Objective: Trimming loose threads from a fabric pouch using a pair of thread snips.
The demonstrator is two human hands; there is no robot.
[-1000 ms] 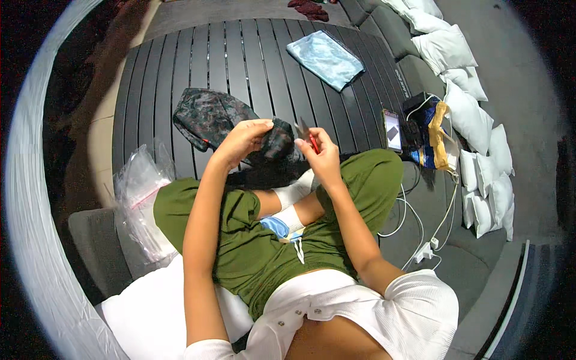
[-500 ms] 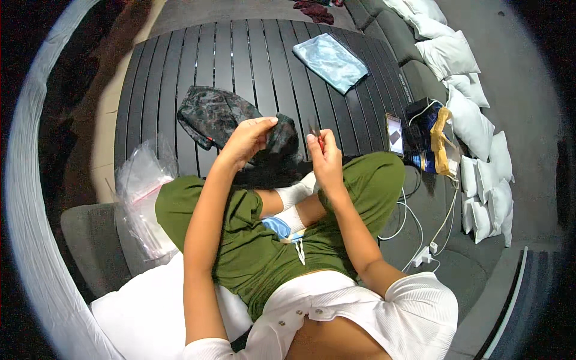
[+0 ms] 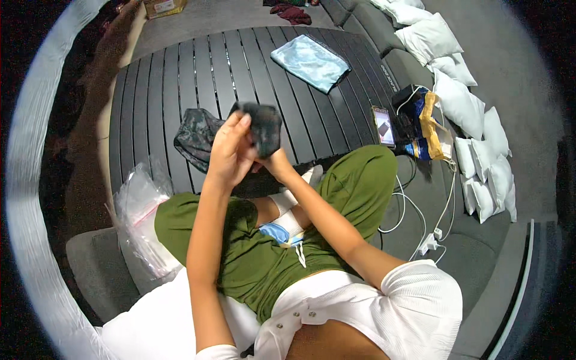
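A dark, mottled cloth piece (image 3: 193,138), perhaps a garment or cover, lies partly on the black slatted table, with its other end lifted. My left hand (image 3: 233,147) pinches this raised end between thumb and fingers. Against the lifted cloth, my right hand (image 3: 277,165) reaches in from below, close beside the left. Its fingers are mostly hidden behind the cloth and left hand, and the small red-handled snips it held earlier cannot be made out. The raised cloth is blurred by motion.
Across the black table (image 3: 306,114) lies a folded light-blue cloth (image 3: 312,62). At its right edge stand a lit phone (image 3: 383,126) and a blue-and-yellow bag (image 3: 428,132). White cables (image 3: 427,231) trail over the sofa. Clear plastic bags (image 3: 141,207) rest by my left knee. White cushions (image 3: 459,99) line the right.
My right hand has moved left, bringing the snips out of sight behind the cloth. My left hand has raised the cloth's end and shifted slightly left. The view has tilted a little.
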